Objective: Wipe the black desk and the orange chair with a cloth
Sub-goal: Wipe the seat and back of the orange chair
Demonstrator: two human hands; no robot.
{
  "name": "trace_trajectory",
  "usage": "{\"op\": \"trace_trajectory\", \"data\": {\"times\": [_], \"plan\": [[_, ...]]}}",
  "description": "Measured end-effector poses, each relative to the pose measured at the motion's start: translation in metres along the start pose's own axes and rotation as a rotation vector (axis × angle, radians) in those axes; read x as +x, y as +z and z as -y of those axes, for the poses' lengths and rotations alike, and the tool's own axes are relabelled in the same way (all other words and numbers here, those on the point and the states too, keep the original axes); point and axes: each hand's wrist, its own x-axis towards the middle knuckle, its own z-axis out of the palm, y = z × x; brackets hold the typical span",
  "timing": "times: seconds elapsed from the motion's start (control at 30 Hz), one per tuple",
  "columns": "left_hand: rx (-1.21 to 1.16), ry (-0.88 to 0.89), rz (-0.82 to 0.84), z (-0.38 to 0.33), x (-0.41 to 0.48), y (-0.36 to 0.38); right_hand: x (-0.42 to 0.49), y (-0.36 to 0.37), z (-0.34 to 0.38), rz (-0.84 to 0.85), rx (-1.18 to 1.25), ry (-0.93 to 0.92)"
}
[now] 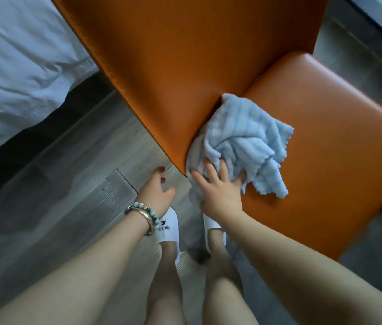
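On the chair step now. My right hand presses the blue cloth, fingers spread, where the orange chair seat meets its back. My left hand hangs loose beside the chair, holding nothing. Next, I reckon, a sweep across the seat with steady pressure.

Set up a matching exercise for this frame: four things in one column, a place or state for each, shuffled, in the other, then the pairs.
Column one:
1. cloth
2. left hand
3. right hand
4. slippers

Column two:
A. white, worn by the person
B. fingers spread on the cloth
C. bunched on the chair seat
D. holds nothing, beside the chair

Pairs: 1-C, 2-D, 3-B, 4-A
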Motion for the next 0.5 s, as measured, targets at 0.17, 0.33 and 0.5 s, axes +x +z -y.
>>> {"op": "trace_trajectory", "data": {"times": [0.17, 0.33, 0.5], "plan": [[0.196, 0.101, 0.086, -0.003, -0.004, 0.005, -0.09, 0.02, -0.051, -0.091, -0.078, -0.079], [0.261, 0.186, 0.185, -0.012, -0.012, 0.025, -0.122, -0.017, -0.09, -0.035, 0.031, 0.45], [0.294, 0.239, 0.192, -0.03, -0.016, 0.046, -0.071, -0.038, -0.074, -0.217, 0.127, 0.28]]}}
